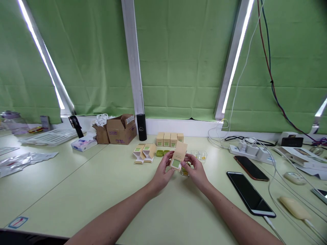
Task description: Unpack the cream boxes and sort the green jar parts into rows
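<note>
Green blinds cover the wall behind the black cylinder, divided by slanting pale posts. The pale table spreads out below and to both sides of it. Just left of the cylinder sits an open cardboard box; well to its right lie a power strip with plugs and cables, and, nearer the person, a white-framed phone.

Judging by shape, the work is partway along. Right of the cylinder, four closed cartons stand in a row and look finished. Nearer the person than the cylinder, two open-sided cartons sit side by side, seemingly not yet at that stage. The held carton is tilted, off to the right of the cylinder and nearer the person; it too seems unfinished. The left hand has its grip clamped on one edge, and the right hand pinches the opposite lower corner.

Smallest are the pieces apparently left over: green containers right of the cylinder, and clear cups farther right. Another clear cup shows under the right hand; whether it is held or standing, I cannot tell.
</note>
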Demonstrator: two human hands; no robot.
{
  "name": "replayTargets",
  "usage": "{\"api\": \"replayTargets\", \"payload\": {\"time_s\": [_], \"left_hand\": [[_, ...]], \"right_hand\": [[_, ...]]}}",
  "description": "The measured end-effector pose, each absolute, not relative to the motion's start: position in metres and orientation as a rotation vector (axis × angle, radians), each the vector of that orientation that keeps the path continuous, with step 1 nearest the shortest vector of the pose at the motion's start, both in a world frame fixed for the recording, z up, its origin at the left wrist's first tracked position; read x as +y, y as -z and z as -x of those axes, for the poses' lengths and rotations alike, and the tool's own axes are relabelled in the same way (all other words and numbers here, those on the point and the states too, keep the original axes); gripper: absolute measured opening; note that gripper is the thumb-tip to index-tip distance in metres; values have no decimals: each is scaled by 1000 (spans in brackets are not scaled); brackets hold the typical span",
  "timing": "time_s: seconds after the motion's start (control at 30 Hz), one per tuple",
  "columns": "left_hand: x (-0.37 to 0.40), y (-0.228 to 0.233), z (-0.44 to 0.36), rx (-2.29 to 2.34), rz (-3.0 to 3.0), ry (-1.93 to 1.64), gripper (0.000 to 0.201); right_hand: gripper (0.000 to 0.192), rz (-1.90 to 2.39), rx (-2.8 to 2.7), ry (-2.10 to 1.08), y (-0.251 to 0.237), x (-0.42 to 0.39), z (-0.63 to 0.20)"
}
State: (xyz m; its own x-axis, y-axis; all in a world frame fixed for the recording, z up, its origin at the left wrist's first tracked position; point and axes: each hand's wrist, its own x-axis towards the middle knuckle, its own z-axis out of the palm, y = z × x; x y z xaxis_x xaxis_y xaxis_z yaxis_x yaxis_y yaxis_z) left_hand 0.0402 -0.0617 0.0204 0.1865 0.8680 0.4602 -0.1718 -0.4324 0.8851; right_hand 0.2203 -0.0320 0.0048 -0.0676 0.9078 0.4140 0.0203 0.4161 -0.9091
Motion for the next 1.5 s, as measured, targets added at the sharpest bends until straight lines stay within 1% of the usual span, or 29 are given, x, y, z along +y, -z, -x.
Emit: {"api": "replayTargets", "payload": {"time_s": [0.2, 0.53, 0.7, 0.77, 0.9, 1.03, 1.17, 1.27, 1.33, 1.5], "left_hand": [[-61, -19, -40, 700, -1564, -1410, 61], [-62, -19, -39, 715, -1556, -1420, 63], [-61, -16, -38, 685, -1616, -1389, 75], [-61, -16, -38, 681, -1613, -1388, 76], [-65, -19, -40, 717, -1602, -1393, 71], [-70, -24, -44, 878, -1659, -1398, 66], [-72, -27, -44, 1091, -1801, -1417, 50], [-72, -27, -42, 1148, -1892, -1401, 42], [-71, -25, -41, 1138, -1940, -1396, 41], [-70, -17, -36, 1093, -2093, -1395, 46]], "right_hand": [[55, 871, -1431, -954, -7, -34, -220], [60, 868, -1429, -972, -9, -33, -219], [61, 874, -1389, -1016, -12, -33, -221], [61, 866, -1367, -1033, -12, -31, -222], [61, 836, -1330, -1075, -10, -29, -222], [62, 838, -1334, -1055, -9, -30, -221], [62, 847, -1336, -1024, -10, -31, -221], [61, 853, -1319, -1013, -9, -30, -222], [59, 848, -1308, -1020, -9, -28, -223], [57, 813, -1281, -1063, -7, -26, -224]]}}
